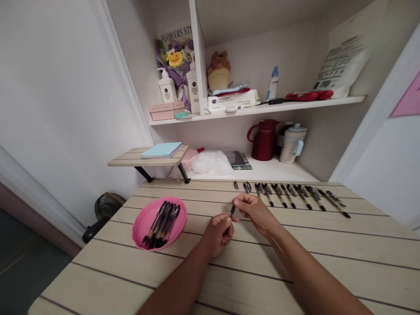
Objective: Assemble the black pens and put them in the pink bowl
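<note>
Item: black pen, held above worktop centre, between both hands.
Right hand: fingers pinched shut on upper end.
Left hand: fingers curled closed round lower end.
Risk, judged: loose pinch lets pen drop and roll into pen row.

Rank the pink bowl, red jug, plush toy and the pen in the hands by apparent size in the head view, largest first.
1. pink bowl, nearest the camera.
2. red jug and plush toy: too alike to rank, both far back.
3. held pen, mostly hidden by fingers.
</note>
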`<act>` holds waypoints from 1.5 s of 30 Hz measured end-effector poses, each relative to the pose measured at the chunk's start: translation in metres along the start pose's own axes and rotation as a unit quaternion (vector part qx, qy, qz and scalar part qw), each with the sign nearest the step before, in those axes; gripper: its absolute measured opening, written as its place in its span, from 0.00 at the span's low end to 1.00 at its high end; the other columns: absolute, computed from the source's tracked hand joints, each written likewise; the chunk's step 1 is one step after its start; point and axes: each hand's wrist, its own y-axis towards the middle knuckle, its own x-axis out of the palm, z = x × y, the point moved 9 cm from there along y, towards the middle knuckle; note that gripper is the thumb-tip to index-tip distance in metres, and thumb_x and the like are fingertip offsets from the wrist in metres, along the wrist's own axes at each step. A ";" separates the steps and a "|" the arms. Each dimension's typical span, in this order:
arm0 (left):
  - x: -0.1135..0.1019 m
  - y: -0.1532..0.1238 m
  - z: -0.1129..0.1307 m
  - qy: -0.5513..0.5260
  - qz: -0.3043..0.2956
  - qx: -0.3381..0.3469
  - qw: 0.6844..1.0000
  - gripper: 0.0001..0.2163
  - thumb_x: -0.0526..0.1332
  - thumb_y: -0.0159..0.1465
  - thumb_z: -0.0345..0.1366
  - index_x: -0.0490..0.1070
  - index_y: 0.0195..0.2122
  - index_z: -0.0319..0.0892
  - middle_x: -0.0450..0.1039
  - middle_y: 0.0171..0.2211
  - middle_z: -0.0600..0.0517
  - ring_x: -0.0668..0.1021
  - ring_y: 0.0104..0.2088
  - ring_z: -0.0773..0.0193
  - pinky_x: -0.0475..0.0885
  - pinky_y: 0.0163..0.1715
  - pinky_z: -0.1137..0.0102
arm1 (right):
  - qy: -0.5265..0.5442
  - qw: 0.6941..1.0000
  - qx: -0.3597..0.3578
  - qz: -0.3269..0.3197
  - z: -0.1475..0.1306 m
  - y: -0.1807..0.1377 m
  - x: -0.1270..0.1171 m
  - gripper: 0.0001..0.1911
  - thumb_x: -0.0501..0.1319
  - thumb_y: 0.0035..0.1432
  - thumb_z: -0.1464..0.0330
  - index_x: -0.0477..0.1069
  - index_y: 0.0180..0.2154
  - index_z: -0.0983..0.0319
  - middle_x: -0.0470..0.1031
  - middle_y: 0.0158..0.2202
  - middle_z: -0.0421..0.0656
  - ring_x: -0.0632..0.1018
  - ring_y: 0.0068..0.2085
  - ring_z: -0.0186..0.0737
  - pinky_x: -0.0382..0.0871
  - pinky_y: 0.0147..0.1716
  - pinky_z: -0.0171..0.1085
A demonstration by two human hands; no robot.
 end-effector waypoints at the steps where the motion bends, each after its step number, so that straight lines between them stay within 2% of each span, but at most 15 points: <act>1: 0.000 0.000 0.000 0.000 0.000 -0.001 1.000 0.17 0.59 0.55 0.47 0.68 0.36 0.37 0.61 0.16 0.59 0.53 0.11 0.79 0.42 0.13 0.78 | -0.007 1.000 -0.004 0.006 -0.001 0.000 -0.001 0.17 0.69 0.37 0.59 0.68 0.24 0.63 0.61 0.16 0.34 0.57 0.17 0.25 0.46 0.16 0.30; 6: 0.000 -0.001 0.001 0.008 0.010 -0.004 1.000 0.18 0.59 0.54 0.48 0.68 0.36 0.37 0.61 0.16 0.59 0.53 0.12 0.79 0.42 0.13 0.77 | 0.025 0.999 0.008 -0.040 0.001 -0.001 0.008 0.18 0.65 0.43 0.57 0.71 0.31 0.64 0.65 0.20 0.36 0.58 0.18 0.25 0.46 0.16 0.30; 10: 0.000 -0.001 0.001 0.015 0.019 -0.006 1.000 0.19 0.60 0.53 0.49 0.68 0.35 0.37 0.60 0.16 0.59 0.52 0.12 0.79 0.42 0.13 0.77 | -0.008 1.000 -0.003 0.000 0.001 0.001 0.000 0.16 0.69 0.38 0.60 0.67 0.23 0.63 0.60 0.15 0.33 0.57 0.17 0.25 0.46 0.16 0.30; 15: -0.001 0.000 0.002 0.018 0.018 -0.002 1.000 0.19 0.59 0.53 0.49 0.68 0.35 0.37 0.60 0.16 0.59 0.53 0.12 0.79 0.42 0.13 0.77 | 0.023 0.999 0.014 -0.036 0.003 -0.001 0.007 0.16 0.66 0.43 0.59 0.71 0.33 0.62 0.70 0.25 0.38 0.60 0.19 0.24 0.50 0.18 0.29; 20: -0.001 0.000 0.002 0.030 0.017 -0.001 0.999 0.19 0.59 0.54 0.50 0.68 0.36 0.37 0.60 0.16 0.59 0.53 0.12 0.78 0.42 0.13 0.77 | 0.002 1.000 0.003 0.000 0.004 0.001 -0.001 0.14 0.69 0.38 0.62 0.69 0.24 0.63 0.62 0.17 0.33 0.57 0.17 0.24 0.47 0.16 0.29; 26: -0.002 0.000 0.002 0.034 0.016 0.003 0.999 0.19 0.58 0.54 0.49 0.68 0.36 0.37 0.60 0.16 0.59 0.53 0.12 0.79 0.42 0.13 0.76 | 0.012 0.999 0.020 -0.034 0.007 0.001 0.004 0.17 0.67 0.40 0.59 0.73 0.32 0.63 0.70 0.24 0.38 0.59 0.19 0.24 0.51 0.18 0.29; 30: -0.003 0.001 0.001 0.042 0.030 -0.001 0.999 0.19 0.59 0.53 0.50 0.68 0.35 0.37 0.60 0.16 0.59 0.53 0.12 0.78 0.42 0.13 0.76 | -0.010 1.000 0.022 -0.003 0.011 0.000 -0.002 0.16 0.68 0.38 0.59 0.72 0.26 0.64 0.67 0.19 0.36 0.58 0.18 0.24 0.50 0.17 0.29; 33: -0.006 0.002 -0.001 0.032 0.041 -0.003 0.999 0.19 0.59 0.53 0.49 0.68 0.35 0.37 0.60 0.16 0.59 0.53 0.12 0.78 0.41 0.13 0.76 | -0.025 0.999 0.021 -0.023 0.011 0.007 -0.006 0.18 0.68 0.38 0.59 0.72 0.31 0.63 0.72 0.25 0.39 0.63 0.19 0.26 0.52 0.18 0.29; 36: -0.013 0.004 -0.003 -0.003 0.065 0.000 0.998 0.18 0.59 0.54 0.48 0.68 0.36 0.37 0.60 0.16 0.60 0.53 0.12 0.79 0.41 0.13 0.76 | -0.091 0.994 -0.012 0.052 0.000 0.031 -0.035 0.19 0.63 0.44 0.57 0.71 0.36 0.62 0.75 0.31 0.43 0.68 0.21 0.29 0.56 0.18 0.30; 38: -0.019 0.005 -0.003 -0.027 0.085 0.007 0.996 0.17 0.59 0.55 0.47 0.67 0.36 0.37 0.60 0.16 0.60 0.53 0.11 0.79 0.41 0.13 0.76 | -0.230 0.962 -0.015 0.149 -0.010 0.052 -0.061 0.16 0.56 0.51 0.58 0.71 0.33 0.64 0.76 0.30 0.45 0.70 0.21 0.31 0.59 0.20 0.31; 39: -0.022 0.006 -0.003 -0.037 0.093 0.012 0.995 0.17 0.59 0.55 0.47 0.67 0.37 0.37 0.60 0.16 0.60 0.53 0.11 0.79 0.41 0.13 0.76 | -0.335 0.927 -0.010 0.167 -0.015 0.063 -0.067 0.16 0.52 0.54 0.59 0.71 0.33 0.64 0.76 0.30 0.46 0.73 0.24 0.33 0.62 0.22 0.32; 41: -0.026 0.007 -0.002 -0.050 0.102 0.020 0.993 0.17 0.59 0.55 0.47 0.67 0.37 0.38 0.60 0.17 0.60 0.54 0.11 0.79 0.41 0.13 0.76 | -0.534 0.831 -0.003 0.158 -0.018 0.087 -0.064 0.17 0.49 0.57 0.62 0.73 0.34 0.64 0.77 0.33 0.49 0.76 0.32 0.39 0.64 0.29 0.33; 42: -0.027 0.007 -0.002 -0.054 0.105 0.023 0.993 0.16 0.59 0.55 0.46 0.67 0.37 0.38 0.60 0.17 0.60 0.54 0.11 0.79 0.42 0.13 0.76 | -0.586 0.797 0.001 0.146 -0.017 0.097 -0.060 0.17 0.50 0.56 0.63 0.73 0.35 0.65 0.77 0.35 0.51 0.76 0.36 0.42 0.65 0.32 0.34; 43: -0.028 0.007 -0.002 -0.058 0.107 0.025 0.992 0.16 0.59 0.55 0.46 0.67 0.37 0.38 0.60 0.17 0.60 0.54 0.12 0.79 0.42 0.13 0.76 | -0.617 0.775 0.005 0.136 -0.013 0.106 -0.054 0.16 0.51 0.56 0.64 0.73 0.36 0.65 0.76 0.37 0.54 0.76 0.39 0.44 0.65 0.34 0.35; 45: -0.031 0.008 -0.002 -0.059 0.112 0.026 0.992 0.16 0.59 0.55 0.46 0.67 0.36 0.38 0.60 0.17 0.60 0.54 0.12 0.79 0.42 0.13 0.76 | -0.638 0.760 0.014 0.125 -0.003 0.118 -0.042 0.14 0.54 0.54 0.67 0.73 0.37 0.68 0.76 0.38 0.58 0.76 0.42 0.47 0.65 0.37 0.38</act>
